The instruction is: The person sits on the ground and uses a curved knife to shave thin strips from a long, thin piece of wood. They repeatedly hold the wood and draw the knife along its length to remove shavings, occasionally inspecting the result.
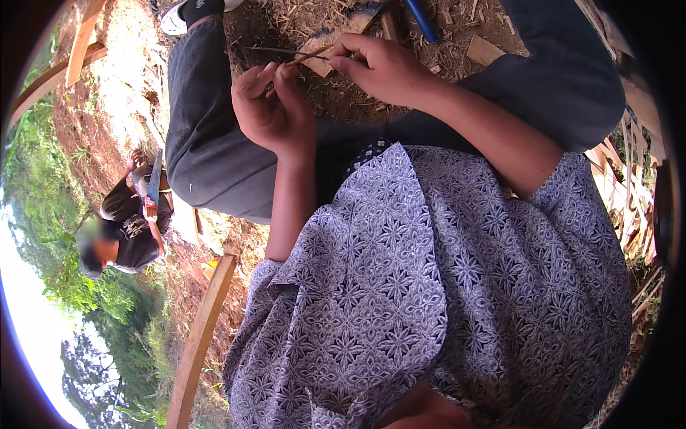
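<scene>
My left hand [271, 111] is turned palm up, its thumb and fingertips closed on one end of a thin light-brown stick [309, 56]. My right hand [386, 70] comes in from the other side, thumb and forefinger pinched on a slim dark strip [289, 51] that crosses the stick. Whether the strip is a blade or another sliver is too small to tell. Both hands meet above the ground between my bent legs, and the stick slants between them. The right fingers hide part of the strip's near end.
Wood shavings and offcuts [486, 51] litter the ground, beside a blue rod-like thing [421, 20]. Split strips [620, 193] are heaped at the right. A wooden beam [202, 336] stands at the left. Farther left, another person [132, 232] sits holding a saw [154, 179].
</scene>
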Motion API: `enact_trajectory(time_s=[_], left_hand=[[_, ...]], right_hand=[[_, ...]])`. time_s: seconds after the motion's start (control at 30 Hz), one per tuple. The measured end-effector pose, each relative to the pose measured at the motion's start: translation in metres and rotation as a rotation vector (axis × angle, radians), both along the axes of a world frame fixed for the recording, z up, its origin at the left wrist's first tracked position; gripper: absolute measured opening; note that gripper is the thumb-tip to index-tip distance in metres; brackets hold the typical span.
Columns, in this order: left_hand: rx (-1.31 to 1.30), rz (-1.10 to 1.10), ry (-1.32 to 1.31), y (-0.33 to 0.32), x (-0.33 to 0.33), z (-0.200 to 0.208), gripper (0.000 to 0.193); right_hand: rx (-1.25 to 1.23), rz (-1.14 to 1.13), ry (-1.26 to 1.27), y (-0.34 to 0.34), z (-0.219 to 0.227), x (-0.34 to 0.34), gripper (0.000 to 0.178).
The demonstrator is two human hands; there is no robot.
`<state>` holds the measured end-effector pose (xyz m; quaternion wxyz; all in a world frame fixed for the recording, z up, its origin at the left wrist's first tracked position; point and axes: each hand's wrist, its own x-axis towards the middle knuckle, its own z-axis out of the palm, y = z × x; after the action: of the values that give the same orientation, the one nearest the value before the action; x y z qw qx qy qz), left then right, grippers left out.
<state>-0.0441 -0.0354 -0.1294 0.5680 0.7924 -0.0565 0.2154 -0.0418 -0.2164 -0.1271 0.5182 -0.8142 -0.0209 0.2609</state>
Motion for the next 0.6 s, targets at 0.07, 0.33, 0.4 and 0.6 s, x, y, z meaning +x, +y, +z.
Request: enact_trajectory(time_s=[0.07,0.33,0.4,0.6], left_hand=[[-0.048,-0.001,0.021,0.002,-0.004,0.003,0.012],[-0.110,0.004,0.018,0.004,-0.012,0.003,0.009],[-0.063,0.005,-0.008,0.004,-0.007,0.001,0.009],[0.040,-0.007,0.008,0.002,-0.010,0.008,0.009]], right_hand=[[0.273,-0.060,-0.158,0.005,0.000,-0.003,0.026],[0.132,-0.034,-0.084,0.002,-0.007,-0.003,0.022],[0.134,-0.068,-0.041,-0.003,-0.031,-0.005,0.023],[0.077,-0.094,-0.017,-0.008,-0.044,-0.009,0.020]])
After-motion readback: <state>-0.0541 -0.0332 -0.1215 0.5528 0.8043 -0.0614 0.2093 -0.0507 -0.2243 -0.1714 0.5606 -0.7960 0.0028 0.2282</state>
